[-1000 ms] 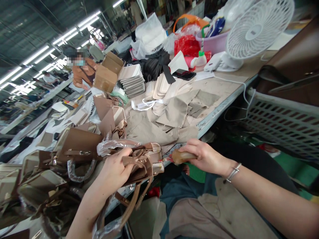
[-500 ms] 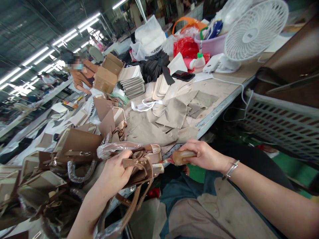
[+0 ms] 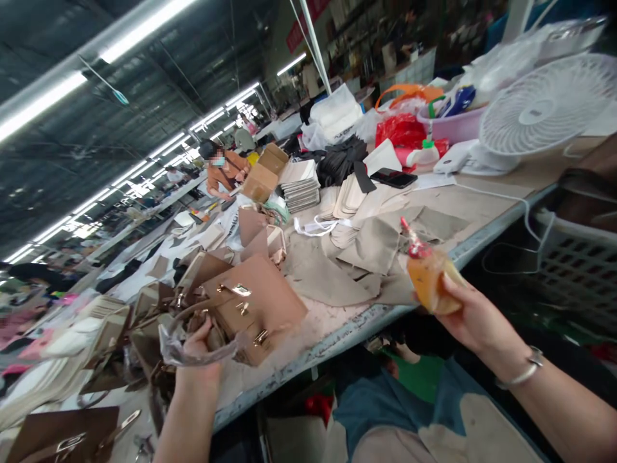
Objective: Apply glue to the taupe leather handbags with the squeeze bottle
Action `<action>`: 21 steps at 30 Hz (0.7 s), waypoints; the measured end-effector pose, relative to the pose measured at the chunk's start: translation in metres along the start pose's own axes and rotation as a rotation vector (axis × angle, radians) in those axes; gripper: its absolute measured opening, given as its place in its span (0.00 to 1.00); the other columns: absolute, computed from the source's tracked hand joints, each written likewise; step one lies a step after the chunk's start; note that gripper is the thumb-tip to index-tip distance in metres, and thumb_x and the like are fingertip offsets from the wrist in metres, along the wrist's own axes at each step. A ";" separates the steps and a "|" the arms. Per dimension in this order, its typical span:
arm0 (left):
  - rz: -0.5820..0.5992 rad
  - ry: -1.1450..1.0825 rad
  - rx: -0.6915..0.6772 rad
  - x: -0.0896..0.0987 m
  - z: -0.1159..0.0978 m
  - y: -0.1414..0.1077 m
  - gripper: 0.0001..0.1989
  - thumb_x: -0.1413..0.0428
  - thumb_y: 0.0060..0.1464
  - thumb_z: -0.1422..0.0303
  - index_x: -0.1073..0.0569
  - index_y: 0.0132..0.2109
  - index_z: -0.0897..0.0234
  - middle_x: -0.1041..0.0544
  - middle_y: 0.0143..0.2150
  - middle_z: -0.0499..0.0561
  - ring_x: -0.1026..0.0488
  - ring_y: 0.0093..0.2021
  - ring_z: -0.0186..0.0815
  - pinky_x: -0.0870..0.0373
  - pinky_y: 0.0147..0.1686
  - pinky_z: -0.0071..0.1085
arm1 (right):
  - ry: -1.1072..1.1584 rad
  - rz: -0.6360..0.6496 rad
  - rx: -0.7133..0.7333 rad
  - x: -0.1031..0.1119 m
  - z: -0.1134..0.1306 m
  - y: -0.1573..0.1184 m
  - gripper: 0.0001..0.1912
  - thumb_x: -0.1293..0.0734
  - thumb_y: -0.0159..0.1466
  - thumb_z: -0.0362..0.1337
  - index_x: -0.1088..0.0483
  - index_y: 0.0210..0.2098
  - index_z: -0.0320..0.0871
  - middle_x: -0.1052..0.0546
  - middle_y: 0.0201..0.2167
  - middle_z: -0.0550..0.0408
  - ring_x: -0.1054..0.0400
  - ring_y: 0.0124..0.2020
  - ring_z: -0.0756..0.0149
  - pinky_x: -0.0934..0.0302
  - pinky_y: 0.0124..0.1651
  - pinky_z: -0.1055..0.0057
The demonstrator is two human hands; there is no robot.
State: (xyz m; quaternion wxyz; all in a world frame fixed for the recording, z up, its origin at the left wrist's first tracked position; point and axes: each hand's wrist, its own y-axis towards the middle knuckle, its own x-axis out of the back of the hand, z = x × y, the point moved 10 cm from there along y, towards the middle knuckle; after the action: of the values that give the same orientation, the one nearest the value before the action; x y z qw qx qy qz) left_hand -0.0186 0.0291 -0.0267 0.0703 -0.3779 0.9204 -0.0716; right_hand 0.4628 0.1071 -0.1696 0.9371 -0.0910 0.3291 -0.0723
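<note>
Mostly smooth, leather-like panels and wrinkled taupe sheets (image 3: 332, 267) cover the scuffed worktop (image 3: 337, 321). The right grip (image 3: 465, 315) wraps around a translucent amber bottle (image 3: 427, 283), its red nozzle (image 3: 415, 239) pointing upward; the left grip (image 3: 197, 347), half hidden behind a plastic-wrapped handle (image 3: 172, 347), closes I cannot tell how far. Beside it, the boxy tan handbag (image 3: 270, 296) lies on the worktop, glinting with metal fittings (image 3: 241, 291).

Centre-left: tan handbag (image 3: 277, 289), gold-toned fittings (image 3: 241, 290). Right of centre: amber bottle (image 3: 427, 280), red tip (image 3: 404, 225). Upper right: white fan (image 3: 535, 116), lilac basin (image 3: 457, 127), red plastic bag (image 3: 398, 131). Right edge: slotted basket (image 3: 578, 229), perhaps greyish, dim there.
</note>
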 end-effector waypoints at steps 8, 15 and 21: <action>-0.128 -0.642 0.381 0.005 0.108 -0.026 0.20 0.59 0.61 0.77 0.31 0.55 0.66 0.20 0.36 0.54 0.22 0.35 0.41 0.23 0.34 0.41 | -0.060 -0.068 0.076 -0.002 -0.004 0.026 0.18 0.29 0.53 0.48 0.26 0.42 0.50 0.24 0.47 0.52 0.28 0.44 0.57 0.29 0.39 0.67; -0.207 -0.677 0.427 -0.012 0.133 -0.039 0.22 0.60 0.55 0.82 0.29 0.50 0.67 0.22 0.29 0.50 0.24 0.28 0.35 0.24 0.32 0.35 | -0.250 -0.174 0.205 -0.019 0.020 0.055 0.25 0.24 0.42 0.42 0.29 0.39 0.47 0.25 0.33 0.60 0.31 0.31 0.68 0.37 0.29 0.76; -0.242 -0.691 0.432 -0.010 0.145 -0.043 0.18 0.58 0.50 0.83 0.27 0.38 0.63 0.24 0.24 0.47 0.24 0.26 0.35 0.25 0.33 0.36 | -0.476 -0.371 0.378 0.004 0.053 0.090 0.18 0.33 0.49 0.44 0.29 0.38 0.43 0.26 0.30 0.57 0.33 0.31 0.65 0.38 0.33 0.70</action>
State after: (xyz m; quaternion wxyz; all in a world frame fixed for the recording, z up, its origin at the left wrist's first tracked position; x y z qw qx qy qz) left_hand 0.0446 -0.0056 -0.1605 0.4433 -0.4617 0.7555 -0.1398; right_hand 0.5060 0.2001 -0.1515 0.9587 0.0113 0.0602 -0.2776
